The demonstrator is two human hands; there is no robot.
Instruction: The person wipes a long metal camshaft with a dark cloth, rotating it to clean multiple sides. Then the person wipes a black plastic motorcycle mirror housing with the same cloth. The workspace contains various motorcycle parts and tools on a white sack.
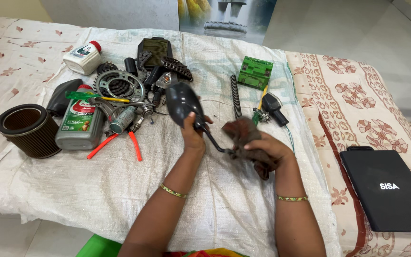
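You've got the black mirror (182, 102) up over the white sack cloth (120, 185), left hand (193, 138) wrapped around its stem, right hand (265, 150) bunched tight on a brown rag (243, 133) at the stem's lower end. Looks like wiping's midway; the sprocket (119, 86), pliers (120, 143) and oil bottle (78, 124) sit untouched to the left.

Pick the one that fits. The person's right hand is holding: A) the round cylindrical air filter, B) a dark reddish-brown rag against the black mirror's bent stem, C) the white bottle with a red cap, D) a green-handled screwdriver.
B: the right hand grips a dark reddish-brown rag at the bent stem of the black rear-view mirror, which the left hand holds up by its neck.
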